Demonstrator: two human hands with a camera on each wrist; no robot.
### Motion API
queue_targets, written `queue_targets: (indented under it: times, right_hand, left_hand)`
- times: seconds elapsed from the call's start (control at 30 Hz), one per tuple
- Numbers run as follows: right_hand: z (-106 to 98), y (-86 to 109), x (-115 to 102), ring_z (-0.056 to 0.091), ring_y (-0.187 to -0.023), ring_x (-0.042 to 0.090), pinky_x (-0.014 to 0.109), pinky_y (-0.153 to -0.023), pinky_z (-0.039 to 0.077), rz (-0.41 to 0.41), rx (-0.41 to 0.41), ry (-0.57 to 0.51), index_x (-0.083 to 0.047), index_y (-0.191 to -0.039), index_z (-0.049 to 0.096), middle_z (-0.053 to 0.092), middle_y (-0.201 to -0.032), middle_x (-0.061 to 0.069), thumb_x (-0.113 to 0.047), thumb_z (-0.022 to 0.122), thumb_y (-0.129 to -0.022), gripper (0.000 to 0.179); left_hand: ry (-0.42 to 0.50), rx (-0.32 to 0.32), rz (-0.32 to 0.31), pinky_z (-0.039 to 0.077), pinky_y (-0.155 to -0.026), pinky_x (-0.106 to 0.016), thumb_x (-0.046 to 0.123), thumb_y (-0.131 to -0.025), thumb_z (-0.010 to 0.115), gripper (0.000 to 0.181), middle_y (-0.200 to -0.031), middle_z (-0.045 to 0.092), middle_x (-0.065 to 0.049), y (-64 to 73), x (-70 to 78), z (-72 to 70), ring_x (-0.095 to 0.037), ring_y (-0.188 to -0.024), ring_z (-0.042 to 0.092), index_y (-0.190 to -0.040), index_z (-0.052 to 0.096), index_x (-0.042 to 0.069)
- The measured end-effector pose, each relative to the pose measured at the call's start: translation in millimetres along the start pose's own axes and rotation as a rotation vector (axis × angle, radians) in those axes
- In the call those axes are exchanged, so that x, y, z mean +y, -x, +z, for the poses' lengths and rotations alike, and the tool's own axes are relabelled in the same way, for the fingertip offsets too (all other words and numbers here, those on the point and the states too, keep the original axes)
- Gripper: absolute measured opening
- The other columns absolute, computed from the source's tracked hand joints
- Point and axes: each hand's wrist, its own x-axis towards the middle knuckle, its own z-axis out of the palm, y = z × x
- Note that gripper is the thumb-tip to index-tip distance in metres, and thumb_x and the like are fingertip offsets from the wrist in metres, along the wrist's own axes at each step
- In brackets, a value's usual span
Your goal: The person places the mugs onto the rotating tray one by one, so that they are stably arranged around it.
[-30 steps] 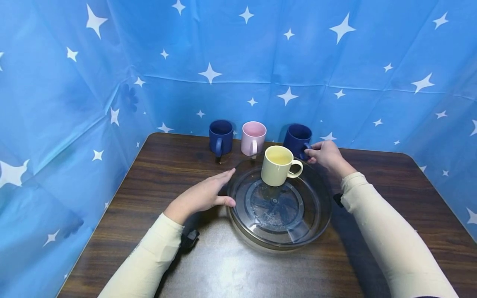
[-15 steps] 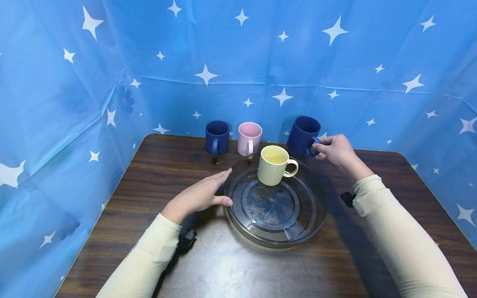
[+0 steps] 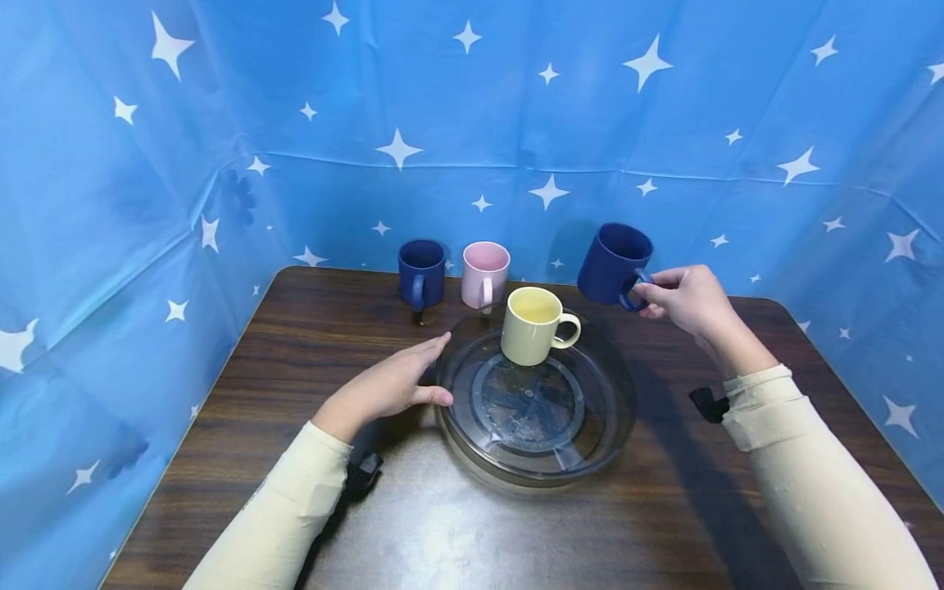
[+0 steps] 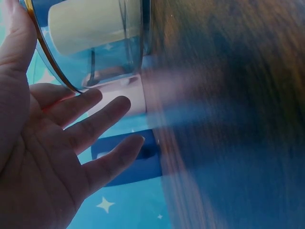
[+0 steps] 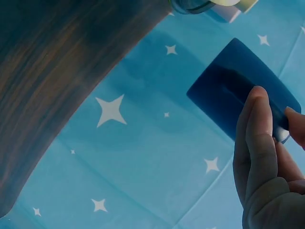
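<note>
Clearly the right hand (image 3: 686, 303) pinches the handle of a tilted blue mug (image 3: 610, 264), far and right of the clear dish (image 3: 516, 473)
The left hand (image 3: 383, 389), empty, spreads its fingers by the dish's left side; only the left wrist view shows its palm

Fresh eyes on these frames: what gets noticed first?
Probably the yellow mug, bright against the transparent round dish it stands in, toward the dish's far side. Next, the tilted dark blue mug, held off the table by the right hand, beyond the dish and to its right. The blue star-patterned backdrop fills the space behind.
</note>
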Motion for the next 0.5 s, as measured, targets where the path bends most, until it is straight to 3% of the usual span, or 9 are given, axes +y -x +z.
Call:
queue_targets:
  times: [0.33, 0.5]
  right_hand:
    - [-5, 34.9, 4, 0.071, -0.068, 0.007, 0.022, -0.073, 0.053, -0.028, 0.005, 0.059, 0.012, -0.121, 0.067, 0.076, -0.086, 0.014, -0.026, 0.062, -0.103, 0.042]
    - [-2, 49.8, 6, 0.073, -0.072, 0.009, 0.02, -0.074, 0.051, -0.027, -0.009, 0.047, 0.011, -0.123, 0.066, 0.076, -0.091, 0.016, -0.026, 0.062, -0.103, 0.042]
  left_hand:
    - [-0.005, 0.011, 0.009, 0.024, -0.121, -0.049, 0.037, -0.093, 0.072, 0.092, -0.164, 0.025, -0.022, 1.3, 0.5, -1.5, -0.036, -0.15, 0.027, -0.159, 0.021, -0.004]
    - [-0.002, 0.006, 0.004, 0.023, -0.121, -0.049, 0.038, -0.093, 0.072, 0.093, -0.164, 0.025, -0.022, -0.2, 0.6, -0.2, -0.036, -0.15, 0.027, -0.159, 0.02, -0.003]
